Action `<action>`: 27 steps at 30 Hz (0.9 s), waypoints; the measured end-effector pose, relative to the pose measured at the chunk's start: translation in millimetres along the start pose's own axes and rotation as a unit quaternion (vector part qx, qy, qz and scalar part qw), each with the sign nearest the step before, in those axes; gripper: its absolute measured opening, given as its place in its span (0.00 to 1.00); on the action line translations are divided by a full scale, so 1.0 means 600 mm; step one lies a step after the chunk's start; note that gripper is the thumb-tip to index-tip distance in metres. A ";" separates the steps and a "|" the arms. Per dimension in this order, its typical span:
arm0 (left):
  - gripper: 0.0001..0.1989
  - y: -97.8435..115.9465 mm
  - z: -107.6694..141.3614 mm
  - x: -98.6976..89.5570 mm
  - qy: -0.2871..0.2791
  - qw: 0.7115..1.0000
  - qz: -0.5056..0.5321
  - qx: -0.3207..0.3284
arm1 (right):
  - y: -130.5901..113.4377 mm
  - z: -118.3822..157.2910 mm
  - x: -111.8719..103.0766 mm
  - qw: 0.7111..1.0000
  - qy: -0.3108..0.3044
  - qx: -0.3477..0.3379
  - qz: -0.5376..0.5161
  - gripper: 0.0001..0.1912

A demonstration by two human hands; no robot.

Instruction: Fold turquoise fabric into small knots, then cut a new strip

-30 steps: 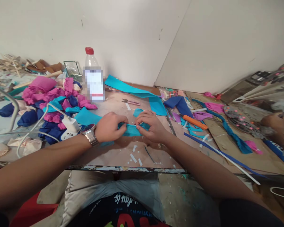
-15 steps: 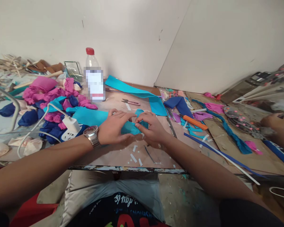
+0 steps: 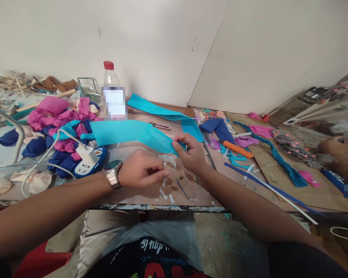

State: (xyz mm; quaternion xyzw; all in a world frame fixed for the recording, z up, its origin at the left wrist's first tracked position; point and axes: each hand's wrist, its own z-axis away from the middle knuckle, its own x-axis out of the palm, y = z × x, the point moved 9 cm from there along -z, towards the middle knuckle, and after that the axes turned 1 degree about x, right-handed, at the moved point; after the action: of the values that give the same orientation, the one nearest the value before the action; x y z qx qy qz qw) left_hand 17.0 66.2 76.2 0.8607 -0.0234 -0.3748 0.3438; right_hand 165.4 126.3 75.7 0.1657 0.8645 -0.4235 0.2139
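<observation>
A turquoise fabric strip (image 3: 124, 132) stretches from the coloured fabric pile to my right hand (image 3: 190, 154), which pinches its gathered right end between thumb and fingers. My left hand (image 3: 143, 168), with a metal watch (image 3: 113, 173) on the wrist, is curled just in front of the strip. Its fingers are closed, and whatever they may hold is too small to make out. A clear, looped strand lies between the hands. Behind the strip lie small pink-handled snips (image 3: 161, 126) and another turquoise strip (image 3: 162, 111).
A power strip (image 3: 89, 166) with a plugged-in charger and cable sits at left, before a bottle (image 3: 111, 75) and phone (image 3: 114, 102). An orange cutter (image 3: 237, 149), blue strips and a white stick (image 3: 284, 199) lie right. Another person's hand (image 3: 332, 148) is at far right.
My left hand has come off the turquoise fabric and moved toward me, its fingers now curled. The strip is spread out more behind it. My right hand still pinches the fabric.
</observation>
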 end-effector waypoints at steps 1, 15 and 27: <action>0.21 -0.015 0.002 0.025 -0.050 0.995 0.067 -0.059 | -0.001 0.001 -0.001 1.000 0.005 0.003 -0.006 0.08; 0.24 -0.121 0.021 0.044 0.165 0.824 0.443 -0.312 | -0.021 0.013 0.025 0.999 -0.036 -0.028 -0.006 0.07; 0.12 -0.123 0.019 0.049 0.128 0.860 0.407 -0.278 | -0.020 0.010 0.028 0.998 -0.053 -0.014 0.002 0.09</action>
State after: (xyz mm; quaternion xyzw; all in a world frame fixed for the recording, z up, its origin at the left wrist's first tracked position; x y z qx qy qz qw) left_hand 14.5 107.2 6.9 0.6832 -0.2226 -0.0791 0.6909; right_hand 147.0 116.5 71.9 0.1415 0.8573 -0.4194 0.2627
